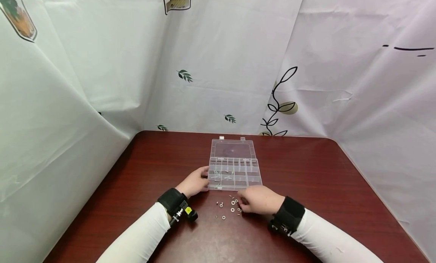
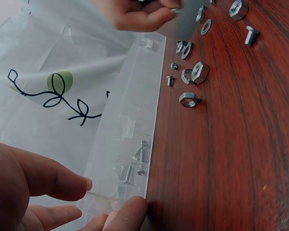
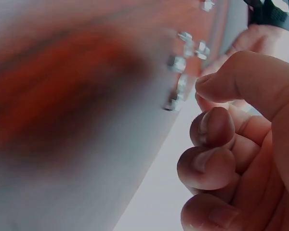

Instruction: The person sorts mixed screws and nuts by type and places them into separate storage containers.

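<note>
A clear plastic compartment box point(image 1: 247, 182) lies on the table with its lid point(image 1: 233, 148) laid back. At its left end, my left hand point(image 1: 195, 182) holds the box, the thumb point(image 2: 130, 214) by the front corner and the other fingers along the side. Long screws point(image 2: 128, 174) lie in the left compartments. My right hand point(image 1: 260, 199) is just past the box's front edge, above loose hardware. In the left wrist view it pinches a small metal piece point(image 2: 176, 10), too little of which shows to tell its kind; the right wrist view hides the piece behind the fingers.
In front of the box lie several loose nuts point(image 2: 189, 100), washers point(image 2: 206, 27) and short screws point(image 2: 251, 36) on the dark red table point(image 1: 163, 153). White printed cloth point(image 1: 218, 66) hangs behind the table and at both sides.
</note>
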The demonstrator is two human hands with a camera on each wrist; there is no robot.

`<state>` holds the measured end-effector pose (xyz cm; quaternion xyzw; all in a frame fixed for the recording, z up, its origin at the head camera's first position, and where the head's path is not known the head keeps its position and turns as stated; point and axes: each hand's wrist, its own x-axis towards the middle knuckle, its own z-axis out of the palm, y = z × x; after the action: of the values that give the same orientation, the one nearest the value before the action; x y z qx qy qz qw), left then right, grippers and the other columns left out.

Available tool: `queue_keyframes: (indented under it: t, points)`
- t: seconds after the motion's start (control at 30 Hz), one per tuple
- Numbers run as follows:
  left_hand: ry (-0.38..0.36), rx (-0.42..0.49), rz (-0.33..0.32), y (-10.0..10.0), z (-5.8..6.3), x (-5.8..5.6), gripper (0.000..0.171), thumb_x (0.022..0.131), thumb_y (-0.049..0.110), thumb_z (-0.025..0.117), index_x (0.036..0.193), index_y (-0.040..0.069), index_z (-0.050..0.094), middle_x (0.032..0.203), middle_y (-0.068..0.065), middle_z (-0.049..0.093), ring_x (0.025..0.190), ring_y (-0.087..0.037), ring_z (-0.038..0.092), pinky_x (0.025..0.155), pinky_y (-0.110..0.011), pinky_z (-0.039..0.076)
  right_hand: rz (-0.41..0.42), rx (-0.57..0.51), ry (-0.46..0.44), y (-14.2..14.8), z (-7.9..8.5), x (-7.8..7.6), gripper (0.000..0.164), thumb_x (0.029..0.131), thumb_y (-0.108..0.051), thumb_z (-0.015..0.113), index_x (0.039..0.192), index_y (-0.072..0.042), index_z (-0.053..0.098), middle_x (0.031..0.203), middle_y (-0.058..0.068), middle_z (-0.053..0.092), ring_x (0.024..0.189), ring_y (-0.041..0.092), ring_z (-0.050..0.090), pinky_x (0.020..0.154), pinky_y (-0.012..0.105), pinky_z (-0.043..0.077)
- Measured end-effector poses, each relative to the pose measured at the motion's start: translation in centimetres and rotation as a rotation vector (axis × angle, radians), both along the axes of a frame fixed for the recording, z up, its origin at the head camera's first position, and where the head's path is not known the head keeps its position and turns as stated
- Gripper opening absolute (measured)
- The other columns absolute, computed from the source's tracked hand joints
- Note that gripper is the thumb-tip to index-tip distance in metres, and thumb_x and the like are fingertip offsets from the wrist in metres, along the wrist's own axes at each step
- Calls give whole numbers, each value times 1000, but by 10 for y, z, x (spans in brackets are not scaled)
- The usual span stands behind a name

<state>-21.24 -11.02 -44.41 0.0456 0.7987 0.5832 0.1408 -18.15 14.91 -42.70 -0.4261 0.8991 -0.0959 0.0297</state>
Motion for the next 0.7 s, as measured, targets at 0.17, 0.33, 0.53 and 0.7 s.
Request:
queue_keyframes:
  t: [0.17,0.33,0.53,0.7]
  points:
    - [-2,0,-2,-1,-1,-1,68,86,-9,51,151,-4,32,131,-26,53,101,-30,64,79,-42,57,-69,-71,7,-7,9,-8,18,83,-17,64,74,-25,52,58,-17,37,55,1,40,51,21,36]
    - [5,6,-6,-2,-4,-1,69,84,-9,52,151,-5,32,129,-26,54,99,-30,65,78,-42,58,-171,-163,39,-20,11,-19,15,86,-18,64,76,-25,55,59,-16,43,55,1,42,51,22,38]
    - [11,9,-1,-2,0,0,69,85,-8,52,151,-4,33,129,-25,54,102,-32,64,78,-43,58,-323,-211,-23,-42,15,-29,15,91,-19,64,78,-22,57,62,-11,48,56,7,44,51,26,37]
    - [10,16,2,-2,-2,-1,69,84,-9,52,150,-4,33,129,-26,54,100,-30,65,77,-42,58,-377,-189,-23,-53,11,-36,16,88,-17,66,74,-21,58,64,-10,50,58,10,46,53,29,40]
